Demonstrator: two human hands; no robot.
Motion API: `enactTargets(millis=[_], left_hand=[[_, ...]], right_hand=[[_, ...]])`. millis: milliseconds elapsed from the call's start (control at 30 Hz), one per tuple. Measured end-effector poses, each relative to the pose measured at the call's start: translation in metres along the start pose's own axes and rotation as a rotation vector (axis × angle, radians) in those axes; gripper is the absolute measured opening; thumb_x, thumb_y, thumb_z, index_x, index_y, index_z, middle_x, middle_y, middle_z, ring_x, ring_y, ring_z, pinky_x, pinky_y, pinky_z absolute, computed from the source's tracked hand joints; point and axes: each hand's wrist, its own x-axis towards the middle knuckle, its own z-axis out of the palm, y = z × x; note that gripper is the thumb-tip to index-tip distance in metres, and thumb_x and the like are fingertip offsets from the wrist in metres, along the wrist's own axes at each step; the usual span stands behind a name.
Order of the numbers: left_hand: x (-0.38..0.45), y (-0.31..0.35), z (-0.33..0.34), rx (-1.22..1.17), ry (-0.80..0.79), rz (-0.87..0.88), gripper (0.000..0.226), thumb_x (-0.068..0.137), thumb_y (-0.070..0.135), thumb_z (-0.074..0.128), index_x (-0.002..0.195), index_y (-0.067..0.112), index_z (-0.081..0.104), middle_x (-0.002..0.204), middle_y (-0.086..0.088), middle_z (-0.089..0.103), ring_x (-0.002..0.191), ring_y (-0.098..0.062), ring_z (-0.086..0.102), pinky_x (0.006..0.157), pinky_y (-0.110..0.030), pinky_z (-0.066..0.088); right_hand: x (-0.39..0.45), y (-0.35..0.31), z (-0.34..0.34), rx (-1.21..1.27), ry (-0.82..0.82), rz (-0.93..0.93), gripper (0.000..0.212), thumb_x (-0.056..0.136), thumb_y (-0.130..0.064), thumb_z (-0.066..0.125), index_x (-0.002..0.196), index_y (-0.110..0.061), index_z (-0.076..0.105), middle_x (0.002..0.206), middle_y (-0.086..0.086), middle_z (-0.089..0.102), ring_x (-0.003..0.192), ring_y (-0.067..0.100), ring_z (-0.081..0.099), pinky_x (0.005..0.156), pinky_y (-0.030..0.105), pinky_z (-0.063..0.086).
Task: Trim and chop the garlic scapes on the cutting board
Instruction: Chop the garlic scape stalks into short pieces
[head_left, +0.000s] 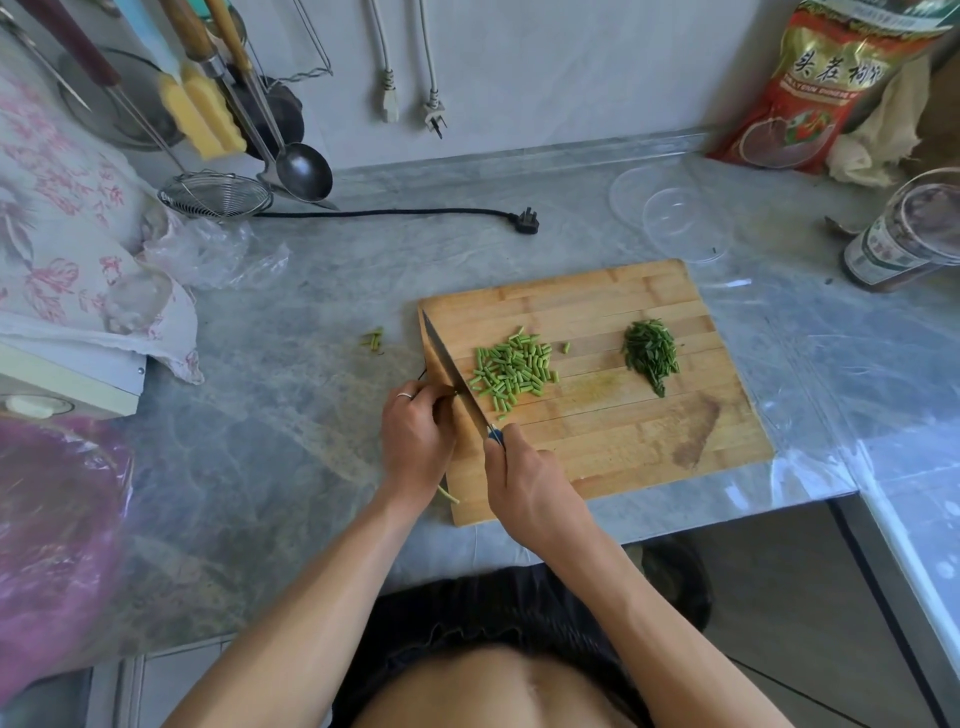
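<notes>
Gripping the blue handle of a knife (451, 371), the right hand (524, 483) lays the blade slanting across the near-left part of the wooden cutting board (623, 447). The left hand (415, 439), a ring on one finger, curls over a bunch of garlic scapes (448, 494) at the board's left edge, right beside the blade; pale stem ends poke out below the wrist. A pile of chopped scape pieces (511, 371) lies on the board just right of the blade, and a darker green chopped heap (652, 356) sits farther right. Some trimmed ends (374, 340) lie on the grey tabletop (291, 415), left of the board.
</notes>
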Motion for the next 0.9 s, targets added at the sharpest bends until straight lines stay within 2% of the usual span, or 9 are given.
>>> enactTargets(millis=[233,367,433,500,567,633,700,767,900], left_hand=[[0.000,-0.005,0.006,-0.032,0.026,-0.023,0.021,0.087,0.016,0.058,0.097,0.021,0.076,0.088,-0.002,0.066,0.086,-0.024,0.061,0.077,-0.047,0.050],[-0.002,-0.003,0.007,-0.051,0.038,-0.037,0.022,0.088,0.016,0.058,0.100,0.022,0.075,0.089,-0.001,0.064,0.089,-0.024,0.059,0.078,-0.049,0.050],[-0.005,-0.002,0.007,-0.062,0.044,-0.030,0.022,0.088,0.014,0.060,0.102,0.022,0.075,0.089,0.000,0.062,0.089,-0.024,0.059,0.078,-0.048,0.050],[-0.005,0.001,0.005,-0.064,0.048,-0.024,0.023,0.088,0.015,0.060,0.102,0.024,0.075,0.088,0.002,0.061,0.088,-0.024,0.059,0.078,-0.047,0.050],[-0.005,0.002,0.003,-0.053,0.046,-0.007,0.023,0.088,0.016,0.059,0.103,0.024,0.076,0.088,0.002,0.061,0.087,-0.024,0.060,0.078,-0.048,0.050],[-0.005,0.002,0.000,-0.021,0.035,0.023,0.023,0.088,0.017,0.059,0.102,0.021,0.076,0.090,0.001,0.063,0.087,-0.025,0.061,0.078,-0.048,0.050],[-0.005,0.001,-0.001,0.027,0.028,0.048,0.023,0.086,0.015,0.059,0.101,0.018,0.076,0.092,-0.002,0.064,0.086,-0.027,0.062,0.077,-0.048,0.051],[-0.007,0.000,-0.003,0.053,0.036,0.055,0.023,0.084,0.013,0.059,0.100,0.016,0.076,0.094,-0.004,0.064,0.085,-0.029,0.063,0.077,-0.048,0.052],[-0.007,0.002,-0.003,0.053,0.032,0.068,0.025,0.084,0.004,0.061,0.101,0.013,0.076,0.096,-0.005,0.067,0.089,-0.029,0.063,0.081,-0.047,0.051]], right_hand=[[-0.004,-0.010,-0.001,-0.043,-0.020,-0.024,0.025,0.104,-0.034,0.032,0.091,-0.013,0.034,0.053,0.004,0.039,0.040,0.020,0.032,0.041,0.028,0.019],[-0.001,-0.005,0.009,-0.087,0.006,-0.017,0.023,0.104,-0.035,0.031,0.093,-0.015,0.032,0.052,0.002,0.036,0.039,0.021,0.032,0.038,0.025,0.017],[0.003,-0.004,0.011,-0.159,0.002,-0.016,0.033,0.103,-0.045,0.020,0.096,-0.016,0.033,0.058,-0.003,0.034,0.041,0.013,0.031,0.036,0.022,0.017],[0.008,-0.007,0.013,-0.156,-0.017,0.031,0.052,0.094,-0.057,0.004,0.102,-0.018,0.036,0.067,-0.007,0.036,0.052,0.005,0.033,0.043,0.017,0.022],[0.011,-0.008,0.012,-0.074,-0.042,0.087,0.043,0.099,-0.049,0.012,0.106,-0.017,0.040,0.072,-0.008,0.039,0.059,0.003,0.034,0.055,0.017,0.030],[0.009,-0.009,0.008,-0.037,-0.063,0.127,0.029,0.102,-0.038,0.022,0.108,-0.017,0.041,0.073,-0.007,0.042,0.061,0.002,0.036,0.058,0.018,0.032],[0.008,-0.005,0.004,0.030,-0.063,0.162,0.028,0.103,-0.037,0.026,0.107,-0.016,0.044,0.076,-0.004,0.047,0.063,0.006,0.042,0.058,0.025,0.038],[0.007,-0.003,0.000,0.084,-0.036,0.176,0.028,0.103,-0.037,0.027,0.107,-0.016,0.046,0.083,0.002,0.054,0.070,0.016,0.050,0.069,0.032,0.042],[0.009,-0.001,-0.008,0.104,0.005,0.178,0.022,0.102,-0.036,0.029,0.100,-0.019,0.042,0.086,0.005,0.055,0.076,0.021,0.050,0.072,0.033,0.040]])
